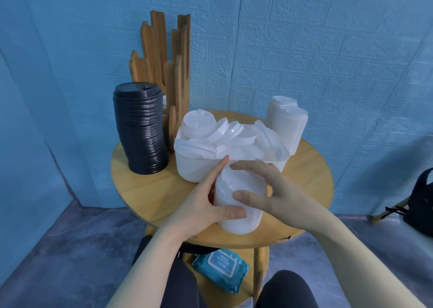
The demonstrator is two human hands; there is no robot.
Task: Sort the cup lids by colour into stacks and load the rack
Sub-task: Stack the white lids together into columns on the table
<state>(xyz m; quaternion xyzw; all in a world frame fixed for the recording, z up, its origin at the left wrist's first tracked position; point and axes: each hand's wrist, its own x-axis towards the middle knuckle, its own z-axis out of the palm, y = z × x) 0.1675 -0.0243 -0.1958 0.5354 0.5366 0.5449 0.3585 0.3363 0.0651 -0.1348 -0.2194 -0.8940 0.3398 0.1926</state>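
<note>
My left hand [212, 200] grips a short stack of white lids [241, 214] at the table's front edge, thumb across its side. My right hand [264, 190] pinches the top lid of that stack between thumb and fingers. Just behind stands a white bin [196, 169] heaped with loose white lids [225, 132]. A tall, leaning stack of black lids [140, 132] rises at the left. Two tall white lid stacks [289, 122] stand at the back right. The wooden rack [164, 57] with upright slats is at the back left.
Everything sits on a small round wooden table [145, 186] against a blue wall. A blue pack of wet wipes [221, 269] lies on the lower shelf. A dark bag [421, 202] sits on the floor at the right. My knees are under the table's front.
</note>
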